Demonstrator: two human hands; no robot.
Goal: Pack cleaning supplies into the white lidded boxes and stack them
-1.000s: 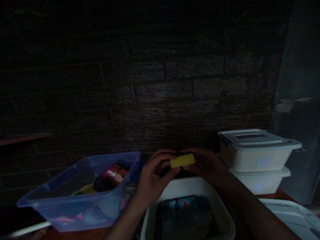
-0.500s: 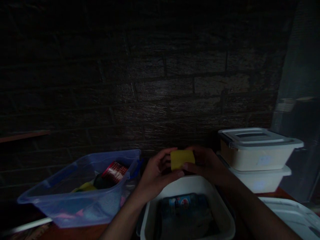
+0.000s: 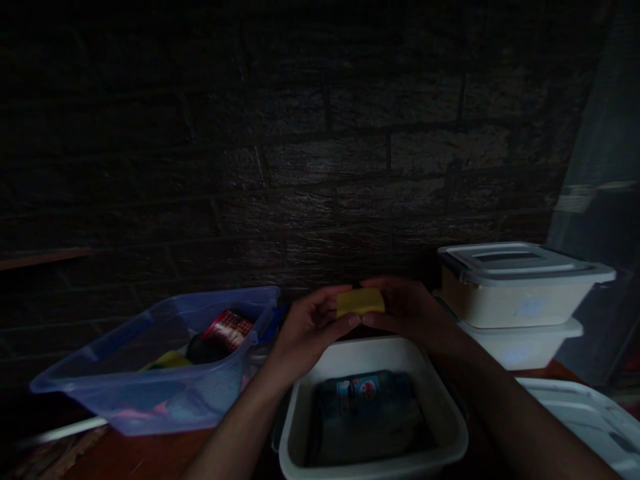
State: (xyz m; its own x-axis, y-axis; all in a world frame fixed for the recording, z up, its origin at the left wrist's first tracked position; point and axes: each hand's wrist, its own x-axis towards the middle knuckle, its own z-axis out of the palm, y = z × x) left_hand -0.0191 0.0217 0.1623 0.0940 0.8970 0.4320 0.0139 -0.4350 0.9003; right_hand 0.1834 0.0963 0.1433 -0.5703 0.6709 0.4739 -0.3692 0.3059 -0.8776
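A dimly lit storage corner is shown, seemingly in a home rather than a shop or lab. It is backed by a dark brick-patterned wall [image 3: 320, 167], with a narrow brown wooden ledge [image 3: 45, 257] fixed at the left. Household storage containers are crowded on a reddish-brown wooden surface [image 3: 130, 457]: a translucent blue plastic tub [image 3: 100, 393] filled with mixed items, an open white rectangular plastic bin [image 3: 450, 427] in which a dark bottle with a blue and red label [image 3: 360, 393] is laid, and two white lidded plastic boxes [image 3: 520, 300] stacked at the right
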